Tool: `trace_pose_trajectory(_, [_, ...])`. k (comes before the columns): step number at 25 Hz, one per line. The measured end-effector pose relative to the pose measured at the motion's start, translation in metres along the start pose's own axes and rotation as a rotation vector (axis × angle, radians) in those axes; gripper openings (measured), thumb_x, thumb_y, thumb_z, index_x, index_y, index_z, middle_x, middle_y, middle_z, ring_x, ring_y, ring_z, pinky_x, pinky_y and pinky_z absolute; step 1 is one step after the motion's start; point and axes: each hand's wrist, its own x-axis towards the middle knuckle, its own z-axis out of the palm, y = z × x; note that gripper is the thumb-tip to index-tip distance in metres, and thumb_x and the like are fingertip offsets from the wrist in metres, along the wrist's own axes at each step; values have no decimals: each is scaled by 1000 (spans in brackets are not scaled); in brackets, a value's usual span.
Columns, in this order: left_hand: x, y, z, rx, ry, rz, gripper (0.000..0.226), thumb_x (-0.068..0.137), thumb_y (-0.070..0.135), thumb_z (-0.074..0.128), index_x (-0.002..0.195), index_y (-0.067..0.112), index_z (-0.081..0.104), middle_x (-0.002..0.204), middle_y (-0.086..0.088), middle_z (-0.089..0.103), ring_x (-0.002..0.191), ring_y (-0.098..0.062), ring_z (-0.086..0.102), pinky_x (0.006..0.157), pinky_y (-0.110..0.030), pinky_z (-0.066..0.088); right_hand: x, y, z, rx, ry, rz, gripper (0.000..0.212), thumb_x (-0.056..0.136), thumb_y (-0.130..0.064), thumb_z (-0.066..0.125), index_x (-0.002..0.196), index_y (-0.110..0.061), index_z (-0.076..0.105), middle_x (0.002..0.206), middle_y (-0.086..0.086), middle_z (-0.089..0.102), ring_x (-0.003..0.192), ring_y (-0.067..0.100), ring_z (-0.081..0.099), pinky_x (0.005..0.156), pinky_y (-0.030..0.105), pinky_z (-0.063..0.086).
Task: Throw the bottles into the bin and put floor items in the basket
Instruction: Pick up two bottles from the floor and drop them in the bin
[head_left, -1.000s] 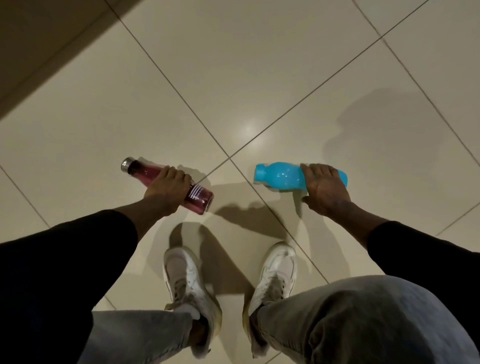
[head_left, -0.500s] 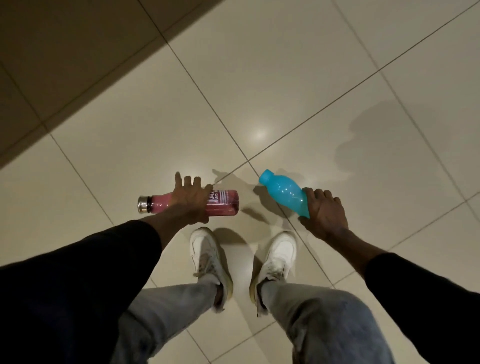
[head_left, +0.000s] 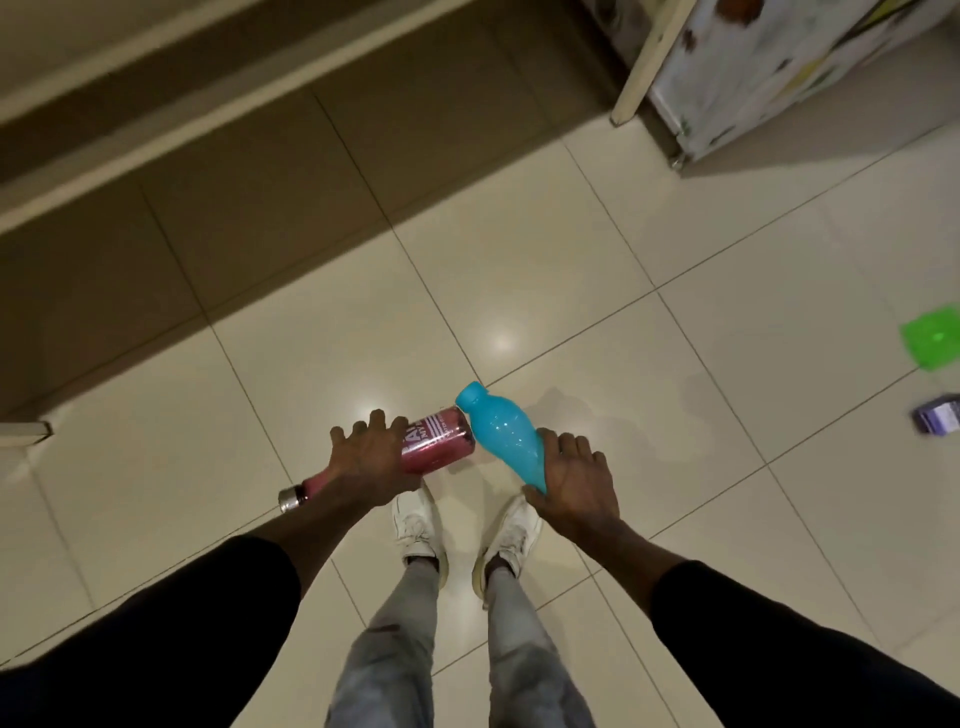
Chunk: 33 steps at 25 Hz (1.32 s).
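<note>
The pink bottle is held above the tiled floor in the left hand, which is closed around its middle. Its long axis runs from lower left to upper right: the metal cap points down and to the left, and the flat base points up and to the right. It has a white printed label (the letters are too blurred to read fully). The contents look pink or red, but I cannot tell how full it is.

The blue bottle is held in the right hand, whose fingers wrap around its lower end. Its long axis runs from lower right to upper left, so its cap points up and to the left. The neck of the blue bottle is touching or almost touching the base of the pink bottle; I cannot tell which. It is opaque, so what is inside is hidden.

Below both hands stand two white shoes on the floor, with grey trousers above them. Far to the right, a green flat item and a small purple item lie on the floor. At the upper right stands a patterned cabinet.
</note>
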Motion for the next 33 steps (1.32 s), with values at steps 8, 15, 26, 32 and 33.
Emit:
trace_pose_trajectory(8, [-120, -15, -43, -420, 227, -210, 86, 64, 89, 68, 127, 31, 59, 99, 10, 59, 82, -8, 60, 85, -37, 55, -42, -42, -89, 24, 125, -116, 78, 83, -57, 72, 144, -20, 41, 122, 2, 58, 104, 16, 55, 86, 34, 53])
trace_pose_trajectory(15, [-228, -75, -16, -902, 347, -523, 77, 59, 81, 81, 114, 30, 66, 90, 13, 71, 74, -6, 69, 73, -33, 62, -75, -132, -121, -86, 132, -329, 75, 84, -59, 70, 143, -21, 41, 120, 0, 58, 102, 15, 55, 84, 32, 51])
trace_pose_trajectory(26, [-344, -233, 39, -1551, 598, -909, 67, 56, 72, 93, 101, 30, 65, 94, 5, 75, 85, -20, 74, 83, -48, 65, -98, -355, -113, -184, 119, -612, 74, 83, -53, 71, 142, -22, 41, 120, 1, 58, 102, 20, 55, 84, 36, 49])
trace_pose_trajectory(32, [-396, -305, 71, -1744, 715, -1024, 79, 52, 80, 86, 105, 23, 72, 95, -1, 78, 88, -25, 76, 84, -48, 65, -115, -457, -95, -142, 103, -728, 75, 82, -52, 74, 143, -21, 43, 119, 0, 59, 101, 19, 55, 84, 35, 49])
trace_pose_trajectory(33, [-405, -314, 78, -1774, 732, -1051, 78, 54, 79, 86, 105, 23, 72, 95, -2, 78, 87, -26, 76, 83, -48, 65, -116, -474, -93, -149, 95, -761, 75, 82, -52, 74, 142, -22, 43, 119, 0, 60, 101, 19, 55, 83, 34, 48])
